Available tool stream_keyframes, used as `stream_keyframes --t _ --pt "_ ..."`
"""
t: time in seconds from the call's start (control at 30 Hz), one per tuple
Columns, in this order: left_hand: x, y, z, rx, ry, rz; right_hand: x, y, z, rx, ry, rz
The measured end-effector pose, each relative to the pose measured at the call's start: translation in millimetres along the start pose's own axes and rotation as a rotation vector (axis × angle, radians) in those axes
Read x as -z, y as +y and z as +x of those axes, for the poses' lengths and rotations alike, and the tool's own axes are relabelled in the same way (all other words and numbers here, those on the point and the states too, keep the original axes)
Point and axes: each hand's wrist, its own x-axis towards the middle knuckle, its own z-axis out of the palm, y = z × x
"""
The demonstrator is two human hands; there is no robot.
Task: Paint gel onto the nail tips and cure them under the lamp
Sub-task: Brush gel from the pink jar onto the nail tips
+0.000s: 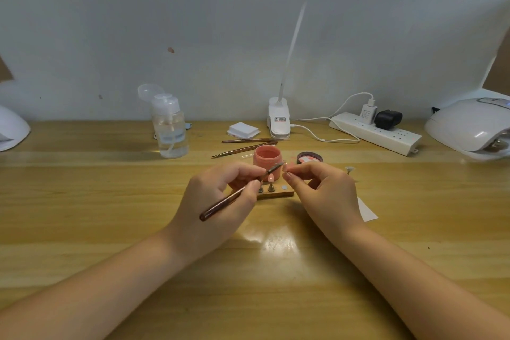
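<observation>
While nail tip (271, 175) stands on peg of wooden holder (276, 194) mid-worktop, painting step looks underway. Left hand (220, 201) pinches brush (237, 194), bristles just above tip. Right hand (320, 188) pinches something small, cannot tell what. Open gel jar (267, 159) just behind. Next, likely: steady stroke, then carry to lamp (472, 127) far right.

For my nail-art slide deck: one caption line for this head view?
Left hand holds a brush by the open pink gel jar; right hand hovers beside it.
</observation>
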Motion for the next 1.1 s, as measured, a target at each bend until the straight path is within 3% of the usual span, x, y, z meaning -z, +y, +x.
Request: stream_keyframes --t 0.9,1.1 --pt "-4.1 2.7 -3.1 -0.032 0.063 -0.052 -0.5 0.2 0.8 0.05 -0.015 0.055" --pt "-5.3 1.2 -3.3 -0.035 0.005 0.01 -0.2 0.1 -0.2 0.061 -0.011 0.052"
